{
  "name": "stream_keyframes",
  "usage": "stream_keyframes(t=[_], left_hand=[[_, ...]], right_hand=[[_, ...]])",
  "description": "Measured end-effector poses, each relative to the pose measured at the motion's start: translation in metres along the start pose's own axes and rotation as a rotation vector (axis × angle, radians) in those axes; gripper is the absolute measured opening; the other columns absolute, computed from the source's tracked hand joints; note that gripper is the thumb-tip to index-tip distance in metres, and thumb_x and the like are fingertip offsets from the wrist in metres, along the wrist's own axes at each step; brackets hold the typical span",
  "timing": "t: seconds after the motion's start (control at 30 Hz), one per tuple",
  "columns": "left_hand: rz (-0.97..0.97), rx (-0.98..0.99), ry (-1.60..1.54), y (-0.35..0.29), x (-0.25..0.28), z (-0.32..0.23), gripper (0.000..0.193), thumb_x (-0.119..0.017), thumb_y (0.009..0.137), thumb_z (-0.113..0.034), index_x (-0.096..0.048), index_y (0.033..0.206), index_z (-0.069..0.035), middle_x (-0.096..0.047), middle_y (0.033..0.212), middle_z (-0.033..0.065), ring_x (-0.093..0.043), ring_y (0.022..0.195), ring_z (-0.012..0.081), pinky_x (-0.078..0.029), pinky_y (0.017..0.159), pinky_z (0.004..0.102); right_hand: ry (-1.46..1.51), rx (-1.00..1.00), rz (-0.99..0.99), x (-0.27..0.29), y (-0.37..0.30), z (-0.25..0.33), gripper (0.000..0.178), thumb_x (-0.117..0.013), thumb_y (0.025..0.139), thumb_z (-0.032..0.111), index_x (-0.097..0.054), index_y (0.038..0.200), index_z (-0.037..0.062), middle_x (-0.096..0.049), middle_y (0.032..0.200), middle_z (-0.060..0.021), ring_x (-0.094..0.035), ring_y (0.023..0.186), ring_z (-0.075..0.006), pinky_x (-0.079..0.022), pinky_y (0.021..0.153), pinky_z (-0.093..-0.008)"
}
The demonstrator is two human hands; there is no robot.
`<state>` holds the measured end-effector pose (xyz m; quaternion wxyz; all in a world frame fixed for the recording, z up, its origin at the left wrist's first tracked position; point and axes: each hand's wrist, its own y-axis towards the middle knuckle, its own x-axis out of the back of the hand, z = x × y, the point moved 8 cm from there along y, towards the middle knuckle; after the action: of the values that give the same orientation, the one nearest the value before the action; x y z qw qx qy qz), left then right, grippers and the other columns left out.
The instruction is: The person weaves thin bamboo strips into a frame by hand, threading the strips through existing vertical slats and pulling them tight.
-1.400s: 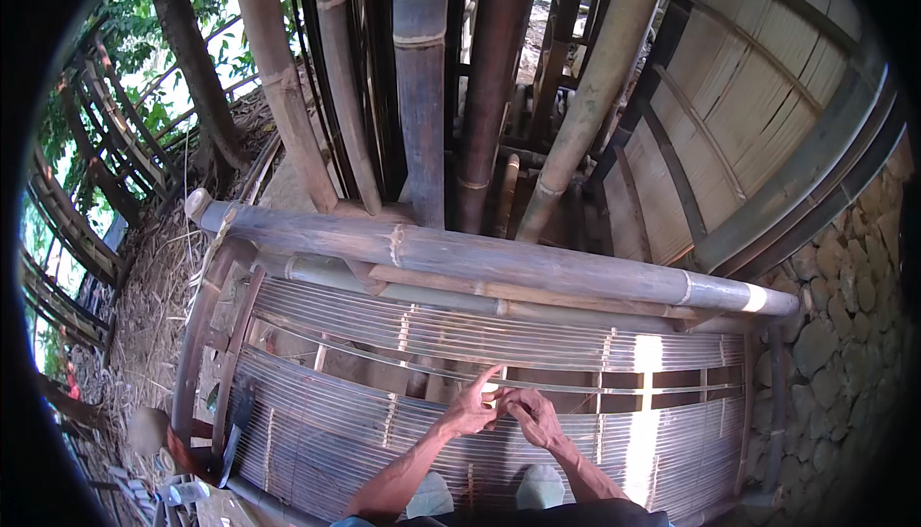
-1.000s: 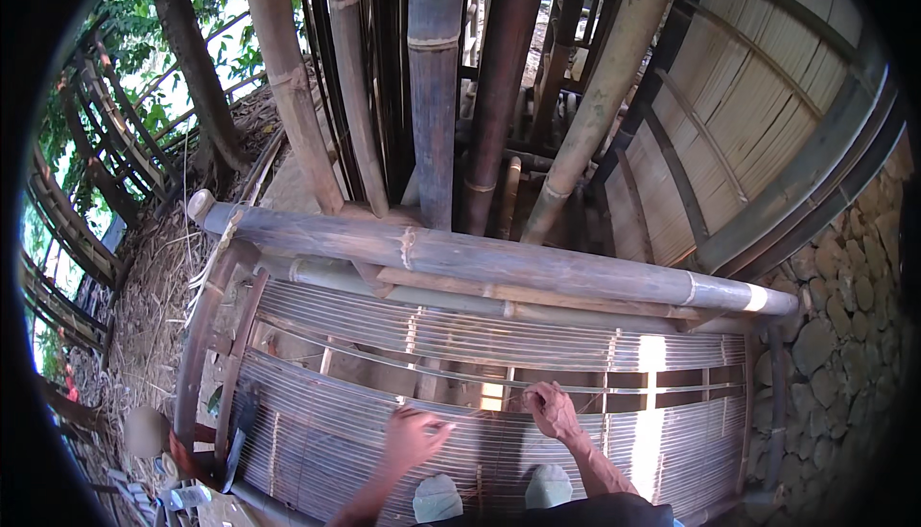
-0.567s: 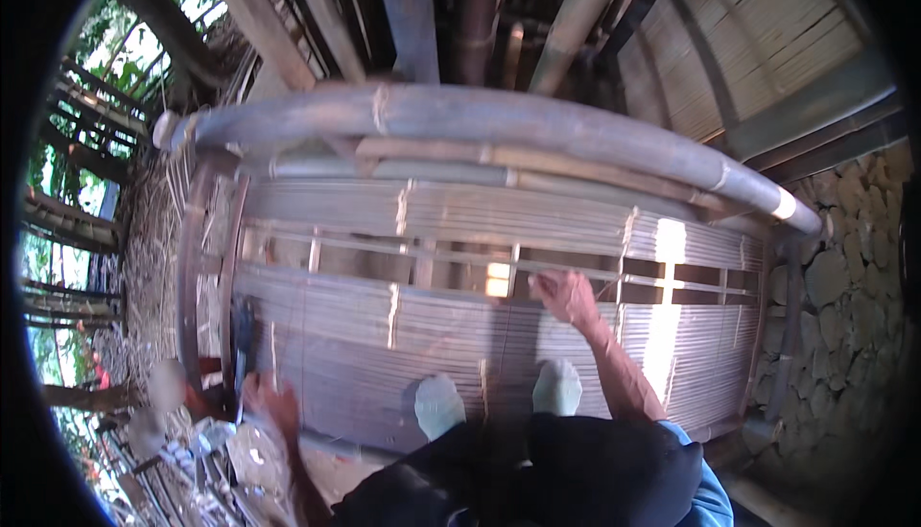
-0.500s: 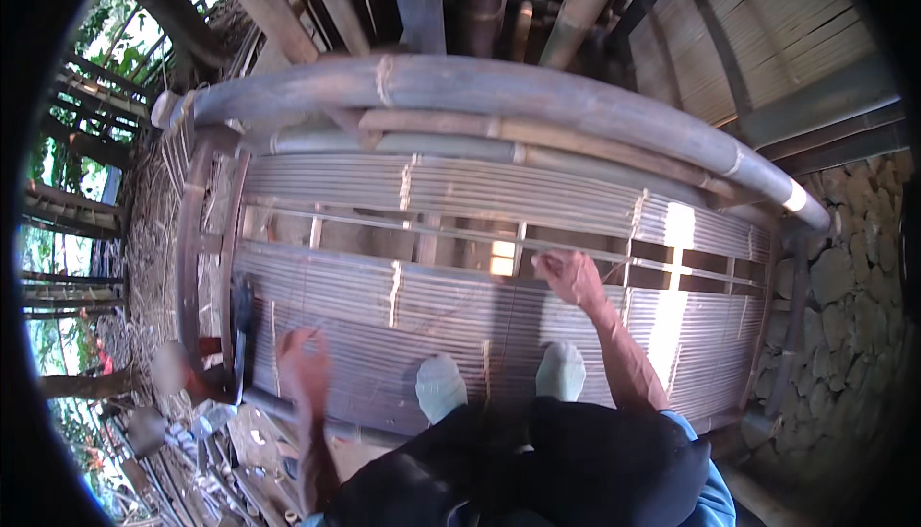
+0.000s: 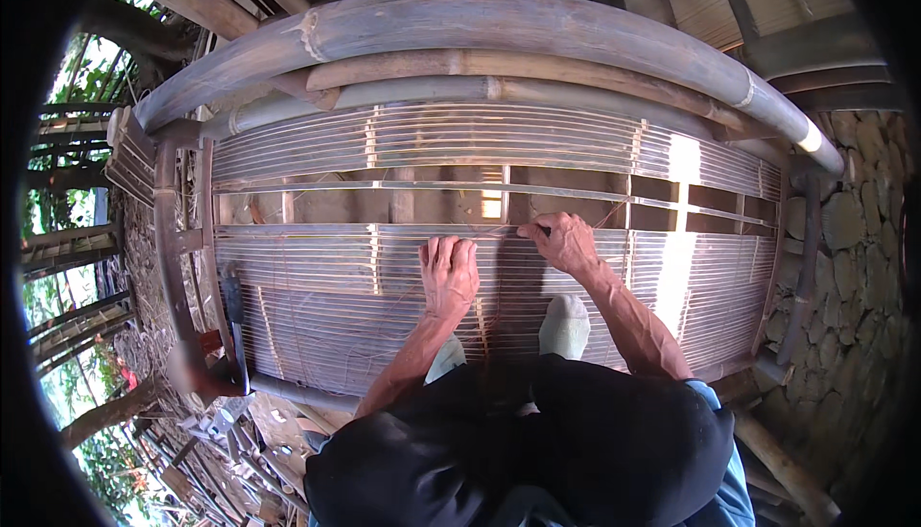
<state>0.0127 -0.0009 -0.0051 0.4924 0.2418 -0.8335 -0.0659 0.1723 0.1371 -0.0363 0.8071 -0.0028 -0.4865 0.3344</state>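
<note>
In front of my feet, my left hand (image 5: 449, 275) rests at the edge of the nearer band of bamboo slats (image 5: 317, 258), its fingers curled down; what they hold, if anything, is hidden. To its right, my right hand (image 5: 566, 243) pinches a thin reddish string (image 5: 496, 233) at the same edge. This string runs faintly between the two hands. Beyond them lies a gap in the slatted bench, crossed by a single long bamboo strip (image 5: 432, 187). Pale lashings (image 5: 373, 258) tie the slats together in rows.
A thick bamboo pole (image 5: 528, 21) forms the far rail. My socked feet (image 5: 564, 326) stand on the slats. At the left end lies a dark-handled blade (image 5: 232, 306). A stone wall (image 5: 844, 258) rises on the right, with bamboo pieces (image 5: 230, 441) on the ground at lower left.
My left hand has swung from the left side to the middle, close to my right hand. The right hand has come nearer to the slat edge. My view has shifted.
</note>
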Motion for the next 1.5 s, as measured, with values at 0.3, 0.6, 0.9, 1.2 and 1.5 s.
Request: stream_keyframes(t=[0.3,0.6,0.9,1.2,1.5], left_hand=[[0.598,0.541,-0.307,-0.024,0.017,0.025,0.014,-0.062,0.101,-0.016,-0.063,0.1,-0.003,-0.059,0.089,0.009,-0.057,0.068,0.018,-0.048,0.064,0.0363],[0.21,0.755,-1.205,-0.029,0.098,0.037,0.039,-0.048,0.108,-0.028,-0.07,0.098,0.002,-0.066,0.116,0.0142,-0.063,0.101,0.0242,-0.044,0.098,0.042],[-0.151,0.942,-1.849,-0.075,0.094,0.035,0.051,-0.036,0.112,-0.032,-0.037,0.065,-0.016,-0.032,0.06,-0.0009,-0.036,0.061,0.0159,-0.038,0.078,0.0387],[-0.072,0.898,-1.723,-0.074,0.098,0.019,0.052,-0.041,0.111,-0.025,-0.034,0.061,-0.014,-0.033,0.056,-0.0005,-0.032,0.056,0.0147,-0.038,0.073,0.038],[-0.071,0.879,-1.72,-0.093,0.109,0.022,0.05,-0.045,0.11,-0.022,-0.04,0.062,-0.011,-0.04,0.058,0.0022,-0.039,0.058,0.0162,-0.041,0.075,0.0394]], right_hand=[[0.048,-0.002,0.134,-0.012,0.011,0.001,0.037,-0.061,0.098,0.037,-0.068,0.132,0.0225,-0.075,0.105,-0.0161,-0.072,0.099,-0.0395,-0.056,0.089,-0.05],[0.037,0.027,0.346,-0.029,0.019,-0.001,0.038,-0.046,0.107,0.039,-0.067,0.133,0.022,-0.073,0.116,-0.018,-0.069,0.109,-0.0386,-0.053,0.097,-0.0509],[0.067,0.206,-0.004,-0.014,0.008,0.024,0.039,-0.062,0.099,0.037,-0.068,0.127,0.0113,-0.069,0.115,-0.0163,-0.065,0.112,-0.0374,-0.053,0.097,-0.0496],[0.041,0.749,-0.034,-0.032,-0.053,0.126,0.046,-0.068,0.092,0.051,-0.065,0.083,0.0059,-0.063,0.086,-0.0116,-0.061,0.092,-0.0305,-0.045,0.09,-0.0432],[0.133,0.741,0.106,-0.035,-0.062,0.136,0.036,-0.084,0.079,0.034,-0.059,0.075,0.0072,-0.059,0.075,-0.0081,-0.059,0.078,-0.0292,-0.045,0.081,-0.0436]])
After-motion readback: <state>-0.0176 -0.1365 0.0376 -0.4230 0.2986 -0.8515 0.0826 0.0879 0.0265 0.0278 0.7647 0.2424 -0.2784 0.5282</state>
